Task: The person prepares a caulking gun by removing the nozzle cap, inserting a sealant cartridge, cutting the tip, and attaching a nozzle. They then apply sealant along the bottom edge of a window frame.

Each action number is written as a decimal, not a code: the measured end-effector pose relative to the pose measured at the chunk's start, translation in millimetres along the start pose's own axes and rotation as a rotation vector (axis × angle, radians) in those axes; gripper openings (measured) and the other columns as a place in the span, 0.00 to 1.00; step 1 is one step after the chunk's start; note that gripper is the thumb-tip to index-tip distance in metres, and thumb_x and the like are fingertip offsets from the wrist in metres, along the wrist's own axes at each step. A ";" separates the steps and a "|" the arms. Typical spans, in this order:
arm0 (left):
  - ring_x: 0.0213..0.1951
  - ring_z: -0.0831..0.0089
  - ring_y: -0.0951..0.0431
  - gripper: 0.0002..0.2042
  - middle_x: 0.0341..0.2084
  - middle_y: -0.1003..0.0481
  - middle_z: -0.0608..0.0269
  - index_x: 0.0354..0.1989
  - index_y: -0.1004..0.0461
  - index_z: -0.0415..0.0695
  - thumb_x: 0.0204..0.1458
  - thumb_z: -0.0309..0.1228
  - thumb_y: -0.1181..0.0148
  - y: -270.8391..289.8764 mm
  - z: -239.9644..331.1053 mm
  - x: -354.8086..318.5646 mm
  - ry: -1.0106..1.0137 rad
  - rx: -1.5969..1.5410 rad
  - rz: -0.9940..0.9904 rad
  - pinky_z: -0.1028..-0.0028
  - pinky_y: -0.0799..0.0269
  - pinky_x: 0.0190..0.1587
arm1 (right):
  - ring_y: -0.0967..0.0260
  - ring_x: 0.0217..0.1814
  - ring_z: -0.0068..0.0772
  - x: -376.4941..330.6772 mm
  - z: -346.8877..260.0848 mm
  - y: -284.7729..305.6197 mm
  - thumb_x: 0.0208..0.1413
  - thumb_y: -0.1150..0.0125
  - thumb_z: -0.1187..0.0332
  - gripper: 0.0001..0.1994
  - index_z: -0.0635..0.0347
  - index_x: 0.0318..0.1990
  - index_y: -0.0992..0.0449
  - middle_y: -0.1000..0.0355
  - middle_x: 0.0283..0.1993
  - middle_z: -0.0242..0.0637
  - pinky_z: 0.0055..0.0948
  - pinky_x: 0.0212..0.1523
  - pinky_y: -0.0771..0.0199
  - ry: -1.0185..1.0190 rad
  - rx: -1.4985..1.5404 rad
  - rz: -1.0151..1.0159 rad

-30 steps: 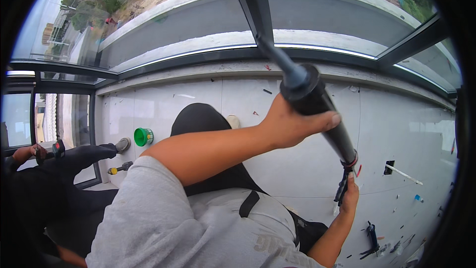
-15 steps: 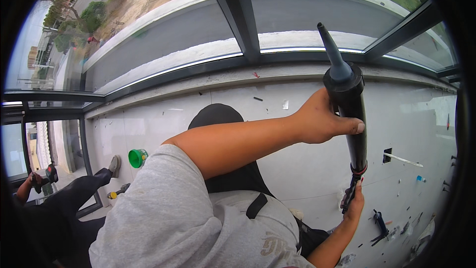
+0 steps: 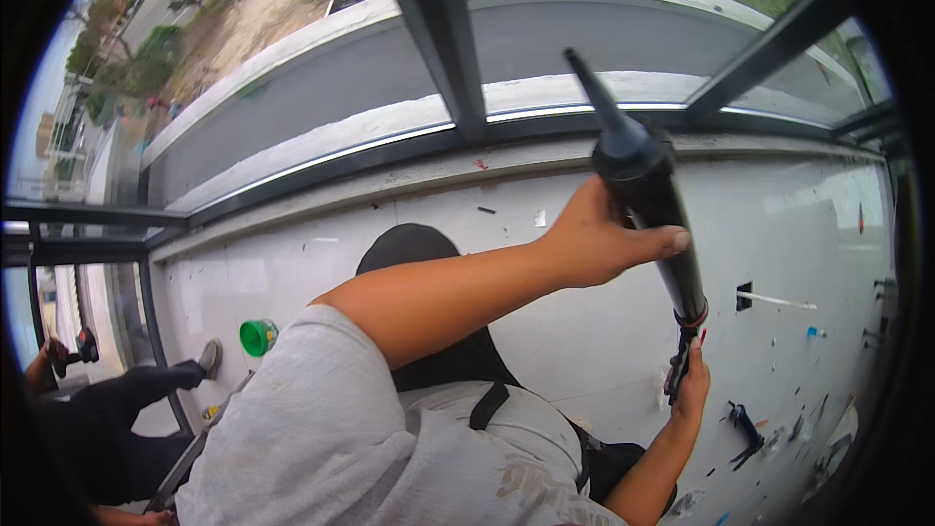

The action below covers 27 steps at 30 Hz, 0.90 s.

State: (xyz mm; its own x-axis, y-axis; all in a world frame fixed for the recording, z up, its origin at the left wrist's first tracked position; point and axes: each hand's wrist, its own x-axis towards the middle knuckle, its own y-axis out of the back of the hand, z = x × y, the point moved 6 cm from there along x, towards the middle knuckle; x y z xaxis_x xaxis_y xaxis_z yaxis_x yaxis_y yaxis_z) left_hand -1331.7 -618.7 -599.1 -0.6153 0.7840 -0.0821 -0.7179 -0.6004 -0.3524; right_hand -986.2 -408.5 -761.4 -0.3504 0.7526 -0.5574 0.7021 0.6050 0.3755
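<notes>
A caulking gun [image 3: 682, 278] with a thick black barrel is held up in front of me at the right, tilted. Its long grey nozzle [image 3: 612, 122] points up and slightly left toward the window frame. My left hand [image 3: 599, 239] is wrapped around the upper barrel, thumb lying across it. My right hand [image 3: 692, 392] grips the handle at the lower end; some of those fingers are hidden behind it. The nozzle tip is seen against the glass, and I cannot tell whether it touches anything.
Dark window frames [image 3: 467, 127] run above a low ledge. A green bucket [image 3: 258, 337] stands left on the pale floor. Another caulking gun [image 3: 746, 433] and scraps lie right. A white cable [image 3: 779, 301] leaves a floor opening. At left, a person [image 3: 117, 419] holds a power drill [image 3: 88, 345].
The caulking gun and my hands have shifted left in view, my grip unchanged. A long grey bar and another person's hand have appeared at the lower left.
</notes>
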 end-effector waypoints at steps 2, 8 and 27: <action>0.55 0.66 0.22 0.34 0.54 0.24 0.54 0.62 0.35 0.43 0.47 0.31 0.22 0.5 4.9 -7.7 -0.037 -0.023 0.008 0.64 0.22 0.57 | 0.42 0.22 0.19 -5.6 -10.3 -4.6 0.66 0.43 0.43 0.27 0.60 0.26 0.25 0.35 0.21 0.25 0.26 0.23 0.46 -0.028 -0.008 0.007; 0.66 0.60 0.33 0.41 0.62 0.32 0.51 0.67 0.39 0.45 0.44 0.32 0.22 1.6 0.3 -22.1 -0.147 -0.358 -0.009 0.58 0.36 0.70 | 0.40 0.13 0.20 -28.6 -42.4 -49.0 0.64 0.43 0.41 0.27 0.58 0.27 0.27 0.34 0.17 0.29 0.23 0.14 0.41 0.067 0.204 -0.089; 0.63 0.49 0.29 0.32 0.58 0.29 0.42 0.59 0.35 0.41 0.45 0.34 0.29 61.1 -13.6 -13.3 -0.023 -0.199 0.044 0.50 0.39 0.71 | 0.33 0.21 0.23 -19.8 -54.8 -144.8 0.69 0.52 0.41 0.29 0.61 0.31 0.25 0.31 0.22 0.31 0.24 0.23 0.30 0.096 0.349 -0.086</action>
State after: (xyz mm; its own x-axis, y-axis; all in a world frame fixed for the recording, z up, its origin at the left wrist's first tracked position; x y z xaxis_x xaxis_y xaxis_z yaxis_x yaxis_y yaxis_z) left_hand -1362.9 -663.6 -632.3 -0.6535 0.7526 -0.0805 -0.6133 -0.5888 -0.5265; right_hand -1114.9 -496.8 -764.1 -0.4624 0.7339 -0.4975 0.8308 0.5547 0.0460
